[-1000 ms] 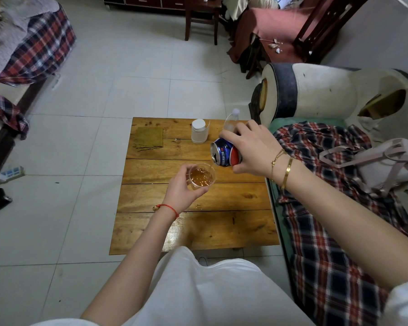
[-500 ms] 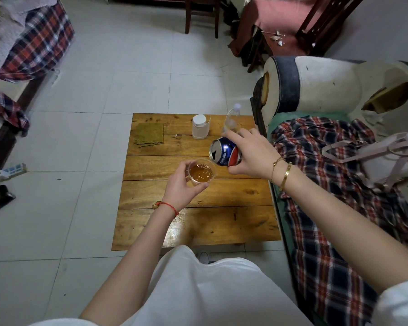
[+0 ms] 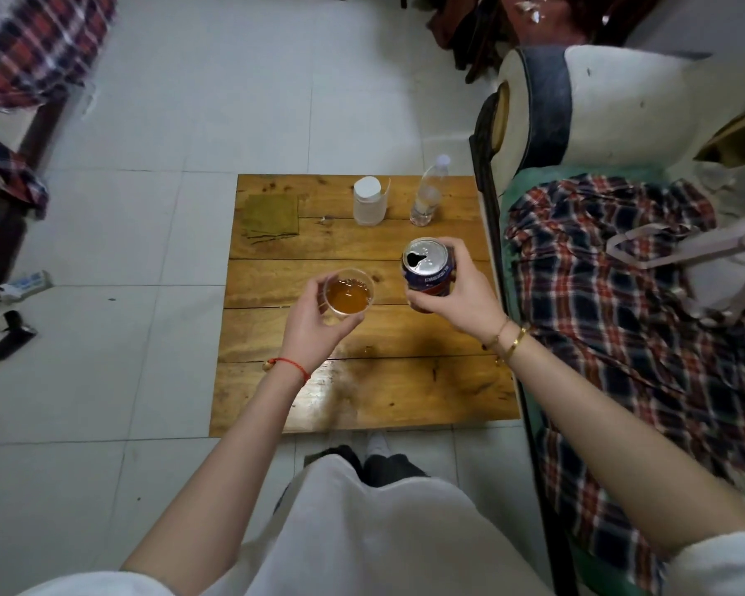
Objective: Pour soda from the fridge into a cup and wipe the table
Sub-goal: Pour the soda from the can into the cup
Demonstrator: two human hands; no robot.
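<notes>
The soda can [image 3: 429,268] stands upright in the air over the right half of the wooden table [image 3: 405,380], its silver top facing up with the dark drinking hole open toward the left; the body is blue with a red band low down. The right hand [image 3: 452,296] grips it from the right side and below, fingers curled round the body and the thumb across its lower front. Half a second ago the can lay tipped on its side with its mouth aimed at the cup; now it is righted and sits apart from the cup, no longer over it.

Just left of the can, the clear plastic cup [image 3: 348,292] holds amber soda, filling much of it. The left hand [image 3: 315,326] holds it from below and from the left, fingers and thumb wrapped round its wall. The cup stays lifted above the table's middle boards, much where it was before.

On the far boards sit an olive-green cloth [image 3: 272,217], a white-lidded jar [image 3: 368,202] and a clear water bottle [image 3: 427,193], all well apart from the hands. A wet sheen marks the near boards.
</notes>
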